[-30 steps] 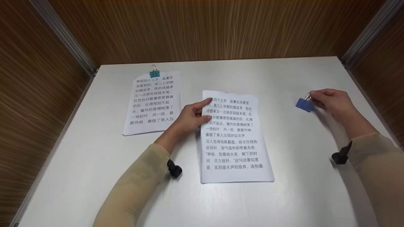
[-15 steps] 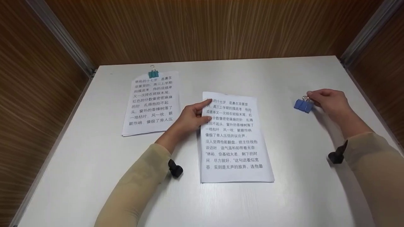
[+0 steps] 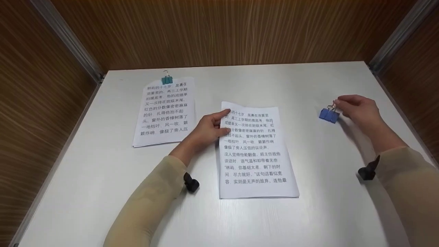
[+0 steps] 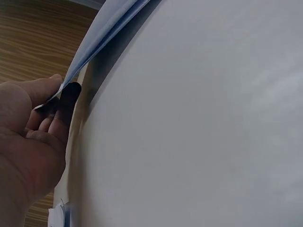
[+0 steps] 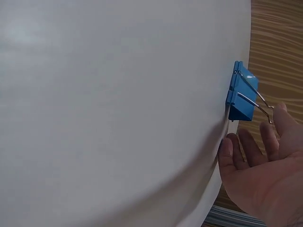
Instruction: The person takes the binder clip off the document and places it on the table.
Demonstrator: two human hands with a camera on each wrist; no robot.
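- On the white table (image 3: 301,219), in the middle, lies a stack of printed pages (image 3: 255,154).
- Left hand (image 3: 207,128) is at the stack's top left corner — thumb on top, fingers curled under the edge, pinching the sheets.
- From the left wrist view, the paper edge (image 4: 102,40) is lifted a little off the table beside the thumb (image 4: 40,90).
- Over on the right side sits a blue binder clip (image 3: 329,115), well apart from the stack.
- Right hand (image 3: 358,109) pinches the clip's wire handle between fingertips and thumb.
- From the right wrist view, the clip (image 5: 241,97) rests on the table — one wire loop touches a fingertip (image 5: 281,111), the other fingers lie loose.
- Far left, a second stack of pages (image 3: 166,111) lies flat, with a teal clip (image 3: 167,79) on its top edge.
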